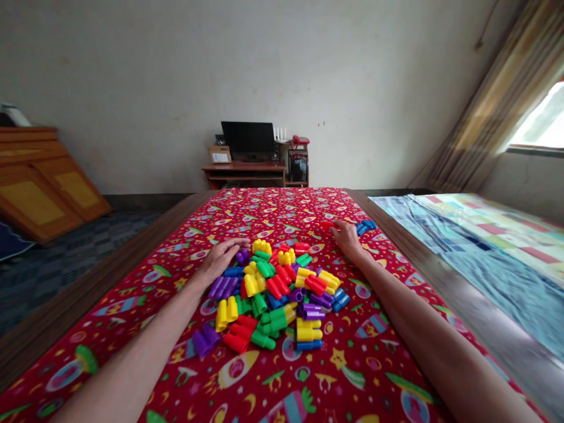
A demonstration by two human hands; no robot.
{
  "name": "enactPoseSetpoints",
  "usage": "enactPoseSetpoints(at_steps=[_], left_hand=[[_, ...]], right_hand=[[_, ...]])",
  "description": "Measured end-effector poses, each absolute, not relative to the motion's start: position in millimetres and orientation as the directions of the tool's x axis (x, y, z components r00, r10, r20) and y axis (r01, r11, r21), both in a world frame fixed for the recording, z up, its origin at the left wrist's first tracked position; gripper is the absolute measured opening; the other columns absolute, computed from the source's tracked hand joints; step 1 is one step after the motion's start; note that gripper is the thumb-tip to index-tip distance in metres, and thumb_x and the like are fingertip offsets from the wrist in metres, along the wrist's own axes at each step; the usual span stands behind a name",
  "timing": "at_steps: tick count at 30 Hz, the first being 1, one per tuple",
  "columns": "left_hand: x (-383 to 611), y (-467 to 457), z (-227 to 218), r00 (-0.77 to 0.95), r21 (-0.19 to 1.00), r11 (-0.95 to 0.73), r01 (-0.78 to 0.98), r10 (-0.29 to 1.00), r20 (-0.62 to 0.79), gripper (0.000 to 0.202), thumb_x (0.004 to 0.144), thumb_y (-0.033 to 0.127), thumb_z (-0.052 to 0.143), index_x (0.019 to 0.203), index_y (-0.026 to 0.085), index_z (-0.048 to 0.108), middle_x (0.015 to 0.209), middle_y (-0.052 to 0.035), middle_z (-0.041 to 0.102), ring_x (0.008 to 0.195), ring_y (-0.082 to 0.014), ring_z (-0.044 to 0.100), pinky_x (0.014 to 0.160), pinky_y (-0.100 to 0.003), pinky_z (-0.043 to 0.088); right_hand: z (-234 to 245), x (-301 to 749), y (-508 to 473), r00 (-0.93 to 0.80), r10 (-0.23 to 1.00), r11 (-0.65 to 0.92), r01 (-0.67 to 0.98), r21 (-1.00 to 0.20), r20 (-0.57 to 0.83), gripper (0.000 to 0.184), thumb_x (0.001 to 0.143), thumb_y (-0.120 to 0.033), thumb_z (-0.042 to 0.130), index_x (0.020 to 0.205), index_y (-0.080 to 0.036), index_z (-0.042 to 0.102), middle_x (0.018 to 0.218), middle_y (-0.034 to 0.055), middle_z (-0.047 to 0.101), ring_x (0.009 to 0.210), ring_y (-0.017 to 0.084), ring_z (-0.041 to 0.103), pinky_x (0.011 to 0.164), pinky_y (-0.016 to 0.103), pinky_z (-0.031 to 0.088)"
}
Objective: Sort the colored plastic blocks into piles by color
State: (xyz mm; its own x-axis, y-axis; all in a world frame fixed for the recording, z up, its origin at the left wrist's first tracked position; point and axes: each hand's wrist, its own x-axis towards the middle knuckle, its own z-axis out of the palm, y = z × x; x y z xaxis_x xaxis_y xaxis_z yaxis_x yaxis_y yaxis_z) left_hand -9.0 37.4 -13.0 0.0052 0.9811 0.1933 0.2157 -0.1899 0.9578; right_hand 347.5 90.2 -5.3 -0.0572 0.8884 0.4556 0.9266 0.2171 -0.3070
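A pile of bullet-shaped plastic building blocks in red, yellow, green, blue and purple lies on the red patterned cloth [291,202]. My left hand [222,257] rests at the pile's far left edge, fingers stretched out and holding nothing, close to a purple block [242,257] and a yellow block [261,246]. Beyond the pile to the right, my right hand [346,239] has its fingers on a red block [328,225], which they partly hide. Just right of that hand sits a blue block [365,227]. Red blocks [278,286] lie mid-pile.
Dark wooden edges [176,214] flank the cloth. To the right is a bed with a blue sheet [458,276]. Against the far wall stand a desk [247,167] with a monitor [248,140] and a red telephone [300,140]. A wooden cabinet [48,182] is at the left.
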Motion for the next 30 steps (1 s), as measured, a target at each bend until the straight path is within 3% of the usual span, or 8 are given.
enactPoseSetpoints(at_steps=[5,8,11,13,16,19,24,30], left_hand=[[-10.2,38.7,-13.8,0.007,0.954,-0.199,0.224,0.979,0.203,0.042,0.061,0.05,0.073,0.089,0.017,0.073,0.087,-0.008,0.075,0.093,-0.0262,0.068,0.09,-0.038,0.052],[-10.1,38.8,-13.0,0.005,0.95,-0.21,0.232,0.977,0.215,0.042,0.06,0.05,0.073,0.088,0.018,0.073,0.088,-0.0081,0.075,0.094,-0.0271,0.068,0.092,-0.04,0.051],[-9.7,38.0,-11.9,0.008,0.947,-0.213,0.241,0.976,0.218,0.042,0.061,0.05,0.073,0.088,0.018,0.073,0.088,-0.0076,0.075,0.095,-0.0268,0.068,0.092,-0.038,0.052],[-9.5,37.4,-11.8,0.014,0.947,-0.209,0.245,0.977,0.212,0.041,0.062,0.049,0.072,0.088,0.018,0.073,0.088,-0.0074,0.075,0.094,-0.0264,0.068,0.09,-0.037,0.052],[-9.8,37.6,-12.7,0.017,0.949,-0.204,0.242,0.978,0.206,0.041,0.061,0.049,0.072,0.088,0.018,0.072,0.088,-0.0073,0.074,0.092,-0.0259,0.069,0.088,-0.037,0.053],[-10.5,39.0,-14.6,0.018,0.95,-0.209,0.23,0.977,0.211,0.042,0.061,0.05,0.072,0.087,0.017,0.072,0.087,-0.0073,0.074,0.089,-0.0248,0.069,0.088,-0.037,0.052],[-11.1,40.7,-16.4,0.037,0.947,-0.226,0.23,0.974,0.223,0.043,0.062,0.05,0.071,0.089,0.017,0.071,0.088,-0.0071,0.075,0.09,-0.0242,0.068,0.09,-0.037,0.051],[-10.8,39.5,-15.5,0.046,0.938,-0.228,0.26,0.974,0.224,0.042,0.064,0.05,0.069,0.091,0.017,0.071,0.088,-0.0073,0.075,0.093,-0.0251,0.069,0.091,-0.038,0.051]], right_hand=[[-10.3,348.6,90.1,-0.161,0.908,0.264,0.937,-0.23,0.387,0.026,0.092,-0.028,0.048,0.09,-0.017,0.072,0.091,0.0121,0.07,0.096,0.024,0.061,0.081,0.03,0.046],[-0.5,340.6,82.9,-0.23,0.916,0.284,0.95,-0.128,0.328,0.031,0.091,-0.026,0.051,0.115,-0.016,0.067,0.112,0.0162,0.066,0.114,0.028,0.054,0.089,0.034,0.045],[14.5,328.5,73.5,-0.248,0.897,0.308,0.944,-0.116,0.366,0.046,0.091,-0.02,0.048,0.136,-0.015,0.052,0.129,0.0208,0.057,0.116,0.03,0.054,0.088,0.036,0.045],[23.1,318.9,67.2,-0.311,0.876,0.387,0.909,-0.153,0.369,0.043,0.092,-0.018,0.044,0.134,-0.016,0.054,0.12,0.0182,0.064,0.106,0.026,0.06,0.084,0.033,0.046],[28.0,304.0,59.5,-0.506,0.825,0.559,0.796,-0.232,0.25,0.035,0.09,-0.017,0.049,0.123,-0.018,0.064,0.101,0.011,0.072,0.091,0.02,0.065,0.077,0.026,0.046],[24.5,294.1,56.4,-0.636,0.756,0.65,0.703,-0.287,0.153,0.029,0.087,-0.017,0.055,0.113,-0.019,0.07,0.099,0.0085,0.073,0.089,0.017,0.066,0.073,0.023,0.044],[17.7,299.2,64.4,-0.508,0.826,0.564,0.749,-0.347,0.245,0.028,0.084,-0.016,0.058,0.11,-0.016,0.07,0.101,0.0092,0.073,0.086,0.017,0.066,0.072,0.022,0.044],[5.5,321.0,75.4,-0.288,0.866,0.393,0.897,-0.201,0.409,0.027,0.086,-0.011,0.048,0.104,-0.013,0.07,0.11,0.0159,0.068,0.101,0.023,0.059,0.086,0.031,0.044]])
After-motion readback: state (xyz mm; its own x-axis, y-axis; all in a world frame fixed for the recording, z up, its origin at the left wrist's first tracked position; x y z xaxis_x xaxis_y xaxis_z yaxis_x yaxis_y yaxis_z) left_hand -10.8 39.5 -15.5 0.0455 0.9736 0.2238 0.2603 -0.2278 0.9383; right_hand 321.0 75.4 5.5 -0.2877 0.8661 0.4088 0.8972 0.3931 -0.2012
